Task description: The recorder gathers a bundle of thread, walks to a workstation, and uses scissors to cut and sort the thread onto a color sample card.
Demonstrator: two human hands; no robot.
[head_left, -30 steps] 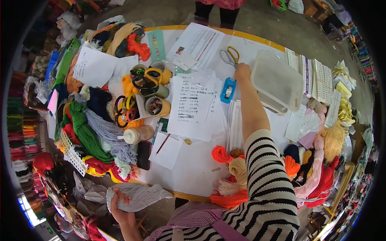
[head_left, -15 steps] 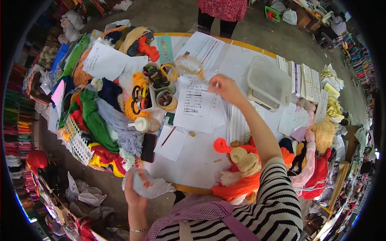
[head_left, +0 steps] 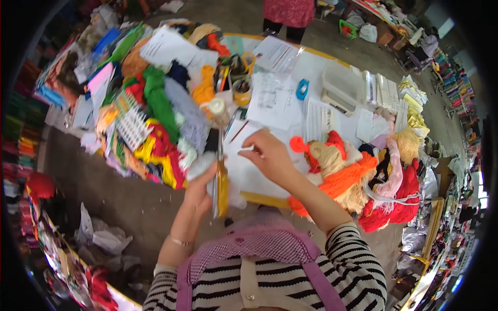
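Observation:
My left hand (head_left: 198, 187) is closed around a whitish bundle of yarn (head_left: 200, 166) at the table's near left edge. Beside that hand stands a narrow grey and yellow strip (head_left: 222, 186), too smeared to name. My right hand (head_left: 267, 154) hovers over the white table, to the right of the bundle. Its thumb and finger are pinched, with a small white bit showing at the tips. Just beyond it, a brown pencil-like stick (head_left: 239, 130) lies on white paper. A black phone (head_left: 212, 140) is partly hidden behind the strip.
Coloured yarn skeins (head_left: 161, 98) heap up at the left, orange and cream ones (head_left: 337, 171) at the right. Farther back are a white-capped bottle (head_left: 216, 107), written sheets (head_left: 268, 98), a blue object (head_left: 302, 89) and a clear plastic box (head_left: 342, 83). A person (head_left: 288, 15) stands across the table.
My right hand has come back from the papers toward my left hand. The left hand has risen to the table edge with the bundle. A blue object now shows near the papers; the view has shifted.

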